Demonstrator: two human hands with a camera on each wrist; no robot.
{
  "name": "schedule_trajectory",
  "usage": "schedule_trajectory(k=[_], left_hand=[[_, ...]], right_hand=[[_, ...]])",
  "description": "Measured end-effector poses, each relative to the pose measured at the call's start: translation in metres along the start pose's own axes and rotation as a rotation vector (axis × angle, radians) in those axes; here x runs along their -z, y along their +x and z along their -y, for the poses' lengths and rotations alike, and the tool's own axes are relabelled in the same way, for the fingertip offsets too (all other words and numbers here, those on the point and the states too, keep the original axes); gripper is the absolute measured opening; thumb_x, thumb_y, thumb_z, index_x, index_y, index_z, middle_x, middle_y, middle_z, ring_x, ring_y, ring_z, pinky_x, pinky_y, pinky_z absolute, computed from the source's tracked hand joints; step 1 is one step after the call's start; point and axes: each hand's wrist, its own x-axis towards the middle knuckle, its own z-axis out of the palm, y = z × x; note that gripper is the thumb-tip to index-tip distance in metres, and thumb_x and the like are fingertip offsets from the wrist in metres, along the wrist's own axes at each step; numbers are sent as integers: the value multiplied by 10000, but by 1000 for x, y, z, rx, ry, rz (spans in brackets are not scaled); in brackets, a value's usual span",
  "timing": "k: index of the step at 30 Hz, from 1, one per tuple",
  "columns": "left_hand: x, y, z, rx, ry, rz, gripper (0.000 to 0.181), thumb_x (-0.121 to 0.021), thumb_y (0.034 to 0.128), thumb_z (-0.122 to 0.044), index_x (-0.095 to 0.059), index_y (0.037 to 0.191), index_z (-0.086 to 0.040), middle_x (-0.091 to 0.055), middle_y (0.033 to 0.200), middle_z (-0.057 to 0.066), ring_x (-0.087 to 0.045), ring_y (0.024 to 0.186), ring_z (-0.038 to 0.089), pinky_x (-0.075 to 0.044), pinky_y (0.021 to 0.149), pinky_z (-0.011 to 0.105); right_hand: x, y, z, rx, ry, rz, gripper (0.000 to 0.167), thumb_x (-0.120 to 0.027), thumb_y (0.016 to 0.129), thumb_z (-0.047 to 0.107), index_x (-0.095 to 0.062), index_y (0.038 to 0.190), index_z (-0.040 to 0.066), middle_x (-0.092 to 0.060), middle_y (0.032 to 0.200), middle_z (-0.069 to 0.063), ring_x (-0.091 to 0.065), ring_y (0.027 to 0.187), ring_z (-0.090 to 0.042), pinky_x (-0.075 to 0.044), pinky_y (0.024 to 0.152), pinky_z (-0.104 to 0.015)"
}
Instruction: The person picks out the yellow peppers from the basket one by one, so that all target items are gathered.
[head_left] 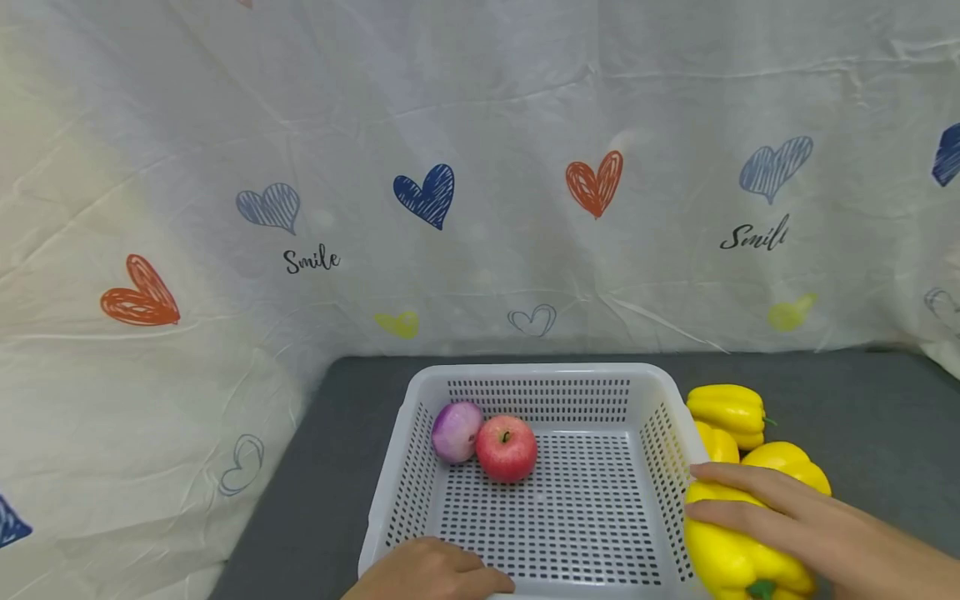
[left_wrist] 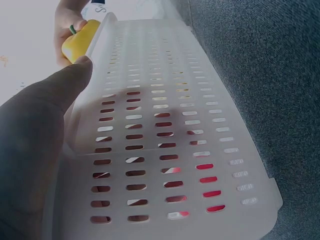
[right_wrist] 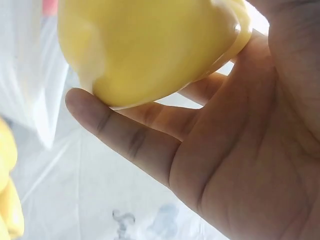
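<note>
My right hand (head_left: pixel 817 525) grips a yellow bell pepper (head_left: pixel 738 546) just outside the basket's right wall, its green stem facing the near side. In the right wrist view the fingers (right_wrist: pixel 132 140) wrap that pepper (right_wrist: pixel 150 50). At the near rim of a white slotted plastic basket (head_left: pixel 540 372), my left hand (head_left: pixel 431 571) holds on. The thumb (left_wrist: pixel 70 82) lies along the rim in the left wrist view, and dark finger shapes show through the slots. Inside the basket, at its left, a red apple (head_left: pixel 507 450) touches a purple-and-white round vegetable (head_left: pixel 456 433).
More yellow bell peppers (head_left: pixel 727 410) lie bunched on the grey tabletop (head_left: pixel 870 417) against the basket's right side. A pale cloth (head_left: pixel 510 250) printed with hearts hangs behind the table and along its left.
</note>
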Motion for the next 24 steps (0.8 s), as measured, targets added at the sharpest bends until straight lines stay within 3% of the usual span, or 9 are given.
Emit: schedule_trajectory(k=[6,11,15,19,24], left_hand=[[1,0,0,4,15,2,214,-620,985,-352,-690,1127,-209,-695,960,-145,-608,804,-60,-469,759,94],[1,0,0,0,18,-8,199,-629,978,-350,-688,1120,-224,-686,963,-160,-599,799,-66,-463,754,89],[0,0,0,-10,19,-21,190,-633,976,-343,-685,1118,-227,-684,959,-162,-596,794,-72,-458,751,82],[0,0,-1,-19,27,-27,196,-634,975,-346,-683,1121,-226,-683,968,-164,-600,800,-70,-461,758,85],[0,0,0,-12,32,-21,203,-639,972,-349,-684,1121,-219,-688,956,-156,-604,796,-63,-467,760,91]], right_hand=[[1,-16,-17,-54,-65,-64,923,-915,592,576,-551,1399,317,-450,1458,85,-454,1191,-18,-511,716,-255],[-5,-29,-27,-56,-9,-116,980,-976,526,462,-564,1390,258,-462,1449,47,-410,1229,5,-433,820,-139],[-13,-36,-32,-101,3,-146,947,-993,533,363,-573,1375,253,-481,1428,47,-419,1220,20,-366,861,-68],[-21,-43,-38,-143,-29,-158,907,-991,540,278,-592,1355,263,-489,1418,68,-422,1201,30,-377,836,-73],[-29,-45,-44,-131,-48,-144,870,-979,560,264,-603,1344,272,-493,1423,75,-453,1174,20,-472,732,-187]])
